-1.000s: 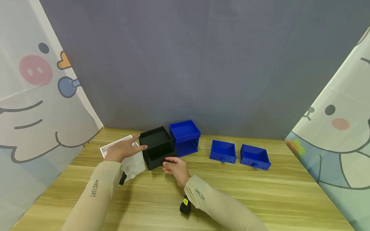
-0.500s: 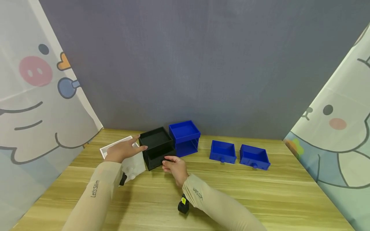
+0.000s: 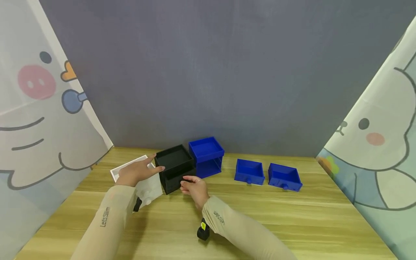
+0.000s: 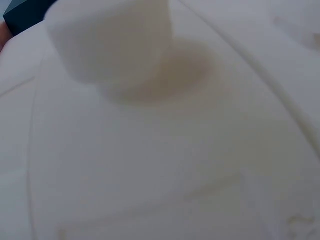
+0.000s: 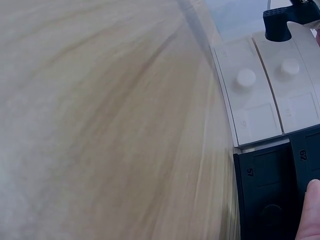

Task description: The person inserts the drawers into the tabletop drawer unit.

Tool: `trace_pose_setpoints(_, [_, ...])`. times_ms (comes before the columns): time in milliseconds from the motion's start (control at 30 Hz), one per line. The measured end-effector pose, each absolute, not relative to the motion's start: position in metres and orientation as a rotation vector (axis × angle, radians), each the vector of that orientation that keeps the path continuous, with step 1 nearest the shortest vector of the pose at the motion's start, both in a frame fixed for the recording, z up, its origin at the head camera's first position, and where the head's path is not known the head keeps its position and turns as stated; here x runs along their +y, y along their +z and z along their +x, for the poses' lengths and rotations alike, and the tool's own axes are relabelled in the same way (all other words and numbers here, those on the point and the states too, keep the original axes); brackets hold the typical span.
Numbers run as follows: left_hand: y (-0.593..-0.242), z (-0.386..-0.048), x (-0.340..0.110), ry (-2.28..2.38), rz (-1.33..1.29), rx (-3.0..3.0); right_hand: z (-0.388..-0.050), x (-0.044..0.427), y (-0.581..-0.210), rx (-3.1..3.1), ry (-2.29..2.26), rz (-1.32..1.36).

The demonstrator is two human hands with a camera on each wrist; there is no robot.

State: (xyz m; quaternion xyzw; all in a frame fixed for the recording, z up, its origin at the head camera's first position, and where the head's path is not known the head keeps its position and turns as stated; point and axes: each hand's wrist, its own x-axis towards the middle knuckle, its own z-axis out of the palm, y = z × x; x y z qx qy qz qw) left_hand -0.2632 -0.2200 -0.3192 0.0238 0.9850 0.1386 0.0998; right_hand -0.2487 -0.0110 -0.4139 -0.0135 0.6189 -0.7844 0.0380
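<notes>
Toward the far left of the wood-grain table (image 3: 247, 216), a black, tray-topped drawer cabinet (image 3: 173, 157) sits with one black drawer (image 3: 173, 183) standing partly out of its near side. The right hand (image 3: 195, 188) is at the right end of that drawer's front, thumb and fingers bent and close together, touching it; whether they pinch anything there I cannot tell. The left hand (image 3: 138, 171) lies over a white drawer cabinet (image 3: 151, 187) just left of the black one, its thumb and index finger straight and spread apart, their tips at the black cabinet's left edge. Round white knobs (image 5: 246, 78) stick out from the white cabinet's near face. Just right of the black cabinet is a blue, open-fronted, tray-topped frame (image 3: 206, 157); farther right, well apart from it, a blue knobbed drawer (image 3: 249, 178) and a second blue drawer (image 3: 285, 183) sit near each other.
</notes>
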Motion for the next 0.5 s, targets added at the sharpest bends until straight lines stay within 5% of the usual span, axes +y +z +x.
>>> trace_pose_setpoints(500, [-0.3213, -0.2661, -0.2212, 0.375, 0.092, 2.917, -0.2547, -0.0179, -0.4110, 1.950, -2.406, -0.039])
